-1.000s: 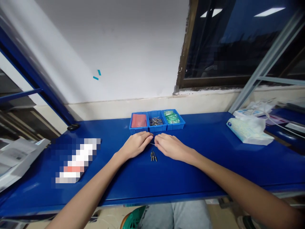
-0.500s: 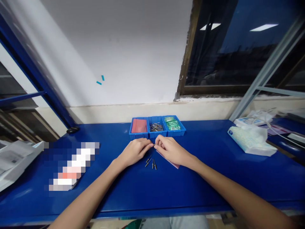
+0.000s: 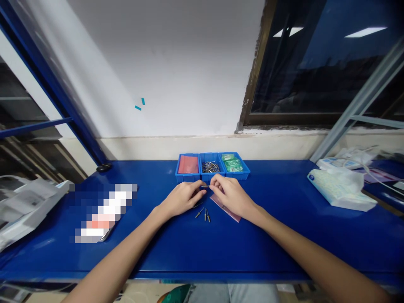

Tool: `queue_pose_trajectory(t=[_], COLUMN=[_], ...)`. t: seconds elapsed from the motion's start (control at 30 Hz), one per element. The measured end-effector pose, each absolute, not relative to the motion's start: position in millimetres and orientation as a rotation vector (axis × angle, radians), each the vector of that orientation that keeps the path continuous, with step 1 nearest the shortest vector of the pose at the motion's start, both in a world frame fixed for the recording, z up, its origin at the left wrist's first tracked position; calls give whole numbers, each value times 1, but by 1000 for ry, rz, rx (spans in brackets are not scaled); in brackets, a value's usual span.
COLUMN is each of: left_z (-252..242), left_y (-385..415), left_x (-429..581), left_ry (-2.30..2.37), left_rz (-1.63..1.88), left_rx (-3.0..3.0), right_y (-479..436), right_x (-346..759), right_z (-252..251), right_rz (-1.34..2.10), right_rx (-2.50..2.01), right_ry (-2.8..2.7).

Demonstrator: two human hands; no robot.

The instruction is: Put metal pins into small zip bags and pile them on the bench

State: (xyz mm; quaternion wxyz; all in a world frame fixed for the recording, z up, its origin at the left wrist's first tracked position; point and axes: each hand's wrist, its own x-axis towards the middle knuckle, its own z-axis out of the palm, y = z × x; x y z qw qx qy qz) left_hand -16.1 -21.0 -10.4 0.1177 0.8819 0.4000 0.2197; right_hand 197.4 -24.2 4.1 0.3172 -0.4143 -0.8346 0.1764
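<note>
My right hand [image 3: 232, 195] is closed, thumb and forefinger pinching a thin metal pop rivet [image 3: 205, 186]. My left hand [image 3: 185, 197] faces it from the left; the forefinger meets the rivet's other end, while the thumb is apart below it. Several more pop rivets [image 3: 205, 215] lie on the table just below my hands, one partly hidden by my left hand. A pinkish flat packet [image 3: 225, 207] lies partly under my right hand. Just beyond stand three joined blue bins [image 3: 212, 176], holding reddish packets [image 3: 188, 164], loose rivets [image 3: 211, 167] and green packets [image 3: 232, 163].
On the blue table [image 3: 252, 252], a pixelated object [image 3: 105, 214] lies left of my left arm. White packaging [image 3: 28, 206] is at the far left edge. A tissue pack [image 3: 342, 189] and cables are on the right. Metal posts rise at both sides.
My hands have lifted slightly towards the bins. The left thumb and forefinger have parted, showing more of the rivet. The whole view has shifted a little.
</note>
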Motion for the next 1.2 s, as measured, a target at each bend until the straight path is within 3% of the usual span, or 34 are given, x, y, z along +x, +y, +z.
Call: queue_pose_trajectory(t=[0.47,0.77,1.2], left_z=[-19,-20,-18], left_y=[-18,-18,-19], left_x=[-14,-12,-5], left_ry=[1027,1041,1065], left_rz=[984,1080,1181], left_rx=[2690,2530,2175], right_y=[-25,-21,-20], right_x=[194,193,191], right_z=[3,1,-8], right_rz=[484,667,669], right_rx=[-929,-965,-1068], right_ry=[-2117,-1968,-2066])
